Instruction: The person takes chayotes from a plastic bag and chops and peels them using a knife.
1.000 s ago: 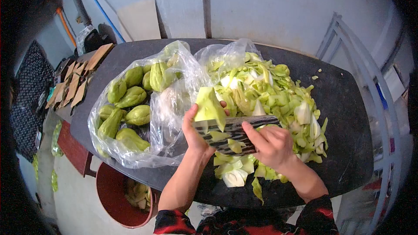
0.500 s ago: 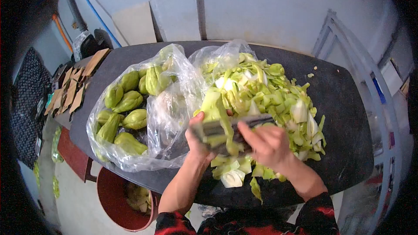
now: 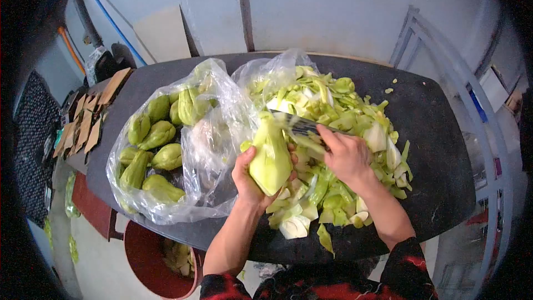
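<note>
My left hand (image 3: 249, 180) is wrapped round a chayote (image 3: 270, 158), largely peeled to pale green and held tilted above the table's near side. Gripped in my right hand (image 3: 348, 156) is a knife (image 3: 302, 126), its broad dark blade pointing left to the top end of the chayote. Bits of peel cling to the blade; its handle is hidden by my fingers. Beneath and beyond both hands spreads a heap of green chayote peelings (image 3: 333, 189). Left of my left hand, a clear plastic bag (image 3: 214, 150) holds several unpeeled chayotes (image 3: 167, 156).
Everything rests on a dark table (image 3: 430, 172) with rounded corners. A reddish-brown bucket (image 3: 145, 261) with pale scraps in it stands on the floor at the lower left. Cardboard pieces (image 3: 86, 122) lie at the left, and a grey metal frame (image 3: 483, 100) stands at the right.
The knife has moved up from across the chayote's lower part to its top end. The chayote is now more upright, and the long peel strip no longer hangs in front of the blade.
</note>
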{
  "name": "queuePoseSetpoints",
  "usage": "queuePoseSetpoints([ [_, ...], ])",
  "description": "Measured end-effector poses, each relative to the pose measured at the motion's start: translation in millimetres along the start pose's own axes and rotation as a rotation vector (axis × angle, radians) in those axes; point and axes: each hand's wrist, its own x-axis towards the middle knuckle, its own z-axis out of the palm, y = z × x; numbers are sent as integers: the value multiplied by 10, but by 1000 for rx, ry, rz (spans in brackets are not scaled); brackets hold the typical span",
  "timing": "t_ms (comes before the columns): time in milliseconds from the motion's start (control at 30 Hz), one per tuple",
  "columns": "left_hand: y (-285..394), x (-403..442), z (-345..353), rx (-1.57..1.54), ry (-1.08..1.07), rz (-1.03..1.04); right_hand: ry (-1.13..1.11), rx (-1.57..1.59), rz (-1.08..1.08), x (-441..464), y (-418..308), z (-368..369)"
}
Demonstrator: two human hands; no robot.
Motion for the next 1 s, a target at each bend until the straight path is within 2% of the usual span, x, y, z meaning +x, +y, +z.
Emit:
queuePoseSetpoints([
  [67,32,21,58,-5,0,16,-29,-2,132,1,113,-9],
  [167,28,12,10,-56,48,20,-82,46,173,26,-9,-127],
  [267,37,35,47,-93,259,90,-50,88,78,23,-95,-173],
  [333,19,74,-15,-119,293,103,-21,108,-51,14,-236,-257],
  [367,17,99,-33,-143,315,111,-20,111,-50,0,-325,-290],
  [433,49,81,-4,-47,303,105,-44,103,-206,-28,-482,-355],
  [500,90,104,-119,-159,-12,-40,-32,94,-257,-14,-579,-377],
  [533,75,90,-88,-263,15,-80,-13,59,-290,-19,-610,-366],
  [600,38,75,-33,-265,37,-67,91,38,-385,-6,-604,-280],
  [700,21,60,-66,-268,41,-51,67,16,-391,2,-627,-324],
  [767,33,61,-142,-149,8,-30,56,9,-347,-21,-574,-284],
  [833,15,12,146,-44,368,55,8,8,-219,-55,-391,-105],
  [900,12,88,21,-67,337,134,39,71,-135,-1,-198,-56],
  [1000,25,55,78,-11,310,141,63,82,-159,-17,-231,-118],
])
